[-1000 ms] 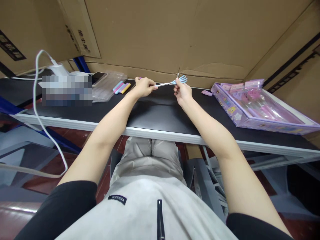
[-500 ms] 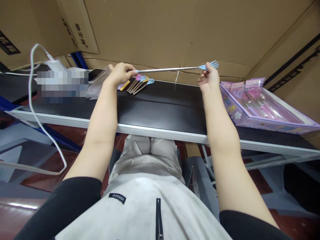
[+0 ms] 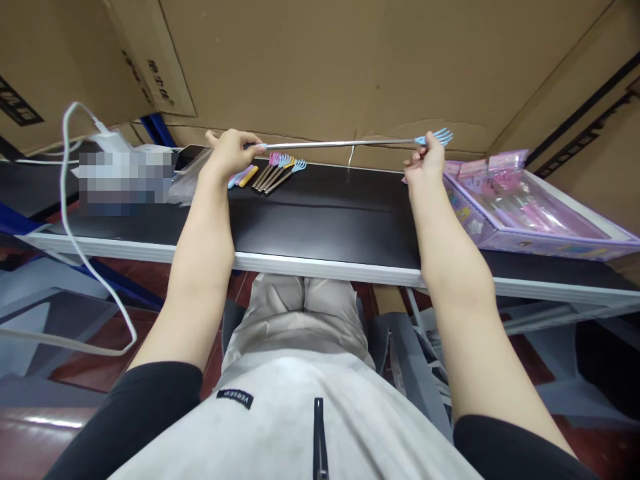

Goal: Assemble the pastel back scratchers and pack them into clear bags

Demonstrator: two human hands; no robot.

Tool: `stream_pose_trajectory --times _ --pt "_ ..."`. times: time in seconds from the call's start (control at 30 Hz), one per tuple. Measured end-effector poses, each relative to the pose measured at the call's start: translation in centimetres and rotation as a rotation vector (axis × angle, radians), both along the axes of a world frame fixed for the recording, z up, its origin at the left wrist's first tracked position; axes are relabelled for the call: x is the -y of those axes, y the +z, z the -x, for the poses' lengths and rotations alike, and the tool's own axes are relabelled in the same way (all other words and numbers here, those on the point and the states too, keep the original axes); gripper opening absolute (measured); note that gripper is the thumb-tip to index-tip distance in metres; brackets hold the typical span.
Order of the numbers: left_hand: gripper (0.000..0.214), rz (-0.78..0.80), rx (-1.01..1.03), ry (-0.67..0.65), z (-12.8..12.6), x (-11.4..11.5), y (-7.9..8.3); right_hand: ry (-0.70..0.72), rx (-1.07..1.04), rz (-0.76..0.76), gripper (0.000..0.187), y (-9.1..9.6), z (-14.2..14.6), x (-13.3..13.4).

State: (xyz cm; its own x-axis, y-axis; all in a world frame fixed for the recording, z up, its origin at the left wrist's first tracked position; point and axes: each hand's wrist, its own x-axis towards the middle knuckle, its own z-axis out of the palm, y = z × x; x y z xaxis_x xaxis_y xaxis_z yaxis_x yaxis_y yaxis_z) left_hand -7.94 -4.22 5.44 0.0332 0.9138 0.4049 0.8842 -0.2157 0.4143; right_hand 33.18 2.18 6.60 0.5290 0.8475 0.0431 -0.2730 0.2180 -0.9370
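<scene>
A telescopic back scratcher (image 3: 345, 143) with a thin silver rod is stretched level between my hands above the dark shelf. My left hand (image 3: 233, 155) is closed on its handle end, where a bit of light blue shows at the fingertips. At the other end my right hand (image 3: 429, 157) pinches the base of the light blue claw head, whose prongs point right. Below, near my left hand, several short back scratchers (image 3: 280, 175) with pink, blue and yellow claws lie side by side. Left of them are loose coloured handles (image 3: 247, 176), yellow, blue and purple, partly behind my left wrist.
A purple display box (image 3: 550, 230) with pink packaged items stands at the right. Clear plastic bags (image 3: 187, 183) and a white charger with its cable (image 3: 67, 200) are at the left. Cardboard (image 3: 310, 67) walls the back; a pale metal rail (image 3: 325, 267) edges the shelf.
My right hand has moved right with the claw head and my left hand slightly left, so the rod between them is longer. More of the loose handles shows.
</scene>
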Motion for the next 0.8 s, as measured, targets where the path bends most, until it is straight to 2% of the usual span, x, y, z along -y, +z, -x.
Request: stream_pose_trajectory --times 0.1,0.2,0.27,0.37,0.5,0.6,0.67,0.8 --pt "0.029 -0.030 -0.025 -0.021 -2.0 0.3 0.1 0.031 -0.037 -0.017 0.052 -0.3 3.1 1.3" --pt "0.025 -0.076 -0.098 -0.117 -5.0 0.5 -0.2 0.222 0.064 -0.043 0.054 -1.8 7.2 2.5" --pt "0.027 -0.109 -0.131 -0.156 -6.8 0.7 -0.6 0.297 0.147 -0.068 0.057 -3.3 9.2 3.1" --pt "0.027 -0.112 -0.159 -0.192 -8.4 0.8 -1.3 0.361 0.224 -0.087 0.057 -4.9 10.5 3.6" --pt "0.024 -0.092 -0.142 -0.219 -9.1 0.1 -2.2 0.386 0.262 -0.082 0.054 -5.6 10.4 3.4" --pt "0.023 -0.083 -0.112 -0.210 -8.7 -0.4 -2.0 0.382 0.269 -0.094 0.050 -4.9 10.3 2.9" --pt "0.023 -0.074 -0.098 -0.173 -7.6 -0.4 -1.4 0.337 0.256 -0.095 0.046 -3.7 9.9 2.9" --pt "0.026 -0.046 -0.028 -0.011 -4.3 0.7 0.3 0.083 0.084 -0.005 0.047 -0.1 6.7 3.3"
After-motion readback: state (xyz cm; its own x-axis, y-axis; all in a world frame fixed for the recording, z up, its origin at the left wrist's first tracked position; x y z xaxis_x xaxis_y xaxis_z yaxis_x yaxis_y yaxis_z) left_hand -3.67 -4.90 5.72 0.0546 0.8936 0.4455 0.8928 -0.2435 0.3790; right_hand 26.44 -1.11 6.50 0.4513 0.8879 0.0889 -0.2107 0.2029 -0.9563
